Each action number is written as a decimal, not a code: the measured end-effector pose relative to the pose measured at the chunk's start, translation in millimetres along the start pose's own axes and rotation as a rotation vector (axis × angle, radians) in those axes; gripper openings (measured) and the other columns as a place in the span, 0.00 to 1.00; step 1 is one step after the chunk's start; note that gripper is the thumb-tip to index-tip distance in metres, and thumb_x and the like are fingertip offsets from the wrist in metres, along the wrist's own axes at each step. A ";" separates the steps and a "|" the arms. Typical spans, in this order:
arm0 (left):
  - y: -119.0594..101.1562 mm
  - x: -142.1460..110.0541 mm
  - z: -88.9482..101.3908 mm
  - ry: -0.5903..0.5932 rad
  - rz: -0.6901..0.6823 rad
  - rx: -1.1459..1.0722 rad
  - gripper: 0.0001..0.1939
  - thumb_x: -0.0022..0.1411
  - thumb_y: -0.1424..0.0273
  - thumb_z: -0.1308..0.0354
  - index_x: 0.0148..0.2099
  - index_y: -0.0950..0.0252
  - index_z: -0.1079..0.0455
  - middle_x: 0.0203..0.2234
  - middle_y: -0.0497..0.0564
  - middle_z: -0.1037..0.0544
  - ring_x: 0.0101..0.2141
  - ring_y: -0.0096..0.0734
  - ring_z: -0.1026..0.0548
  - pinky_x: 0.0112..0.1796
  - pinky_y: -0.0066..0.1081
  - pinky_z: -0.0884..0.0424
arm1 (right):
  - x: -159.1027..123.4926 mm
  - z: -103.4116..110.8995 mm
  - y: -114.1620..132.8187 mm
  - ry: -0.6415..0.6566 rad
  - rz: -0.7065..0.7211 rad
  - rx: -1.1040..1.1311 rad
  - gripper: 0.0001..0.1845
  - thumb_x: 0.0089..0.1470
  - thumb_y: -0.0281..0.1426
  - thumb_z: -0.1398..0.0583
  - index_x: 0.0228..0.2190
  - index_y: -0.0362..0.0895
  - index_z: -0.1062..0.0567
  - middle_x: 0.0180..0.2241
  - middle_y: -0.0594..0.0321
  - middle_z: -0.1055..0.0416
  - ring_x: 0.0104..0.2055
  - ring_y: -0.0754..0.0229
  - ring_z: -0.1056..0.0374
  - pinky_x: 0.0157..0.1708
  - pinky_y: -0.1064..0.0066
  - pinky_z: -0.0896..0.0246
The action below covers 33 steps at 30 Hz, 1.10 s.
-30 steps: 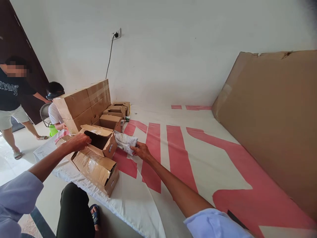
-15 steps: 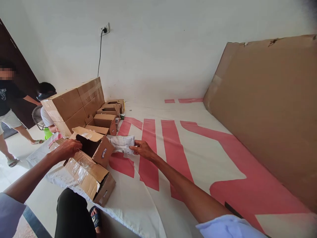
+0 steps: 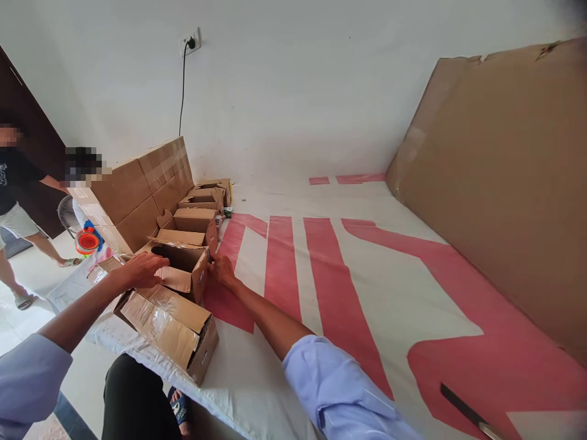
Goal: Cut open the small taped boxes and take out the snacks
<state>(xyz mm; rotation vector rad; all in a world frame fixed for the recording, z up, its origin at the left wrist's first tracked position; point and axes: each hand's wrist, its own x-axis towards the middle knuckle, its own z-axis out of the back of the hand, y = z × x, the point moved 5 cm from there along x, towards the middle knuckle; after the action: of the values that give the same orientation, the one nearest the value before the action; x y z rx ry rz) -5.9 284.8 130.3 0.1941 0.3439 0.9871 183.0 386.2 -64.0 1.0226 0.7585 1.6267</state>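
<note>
A small open cardboard box (image 3: 199,278) stands in front of me, its inside dark and its flaps up. My left hand (image 3: 144,270) is at its near left side, fingers bent over the edge by the opening. At the right end, my right hand (image 3: 223,271) has its fingers closed at the box's corner; the fingertips are partly hidden. Just nearer to me lies a taped cardboard box (image 3: 167,327), touching or almost touching the open one.
More open boxes (image 3: 195,221) line up behind, beside stacked large cartons (image 3: 132,195). A big cardboard sheet (image 3: 495,183) leans at the right. A dark-handled tool (image 3: 463,406) lies on the red-and-white cloth (image 3: 321,269). Two people are at the left, one standing (image 3: 18,183).
The open box has come down from a tilted position to a more level one. My right hand has moved left to its end, and the clear plastic packet it held is out of sight.
</note>
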 end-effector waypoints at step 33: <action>30.9 155.1 -22.6 -0.040 0.242 0.024 0.14 0.68 0.69 0.40 0.51 0.65 0.17 0.47 0.66 0.15 0.50 0.53 0.18 0.46 0.39 0.25 | 124.5 41.0 -43.2 -0.017 -0.051 -0.125 0.16 0.69 0.40 0.36 0.51 0.43 0.22 0.51 0.56 0.23 0.49 0.54 0.24 0.50 0.56 0.24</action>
<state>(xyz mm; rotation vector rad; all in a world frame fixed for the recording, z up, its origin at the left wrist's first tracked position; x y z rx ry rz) 39.6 432.1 88.7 0.2818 0.3002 1.2168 224.0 517.4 -51.9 0.9197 0.6580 1.5997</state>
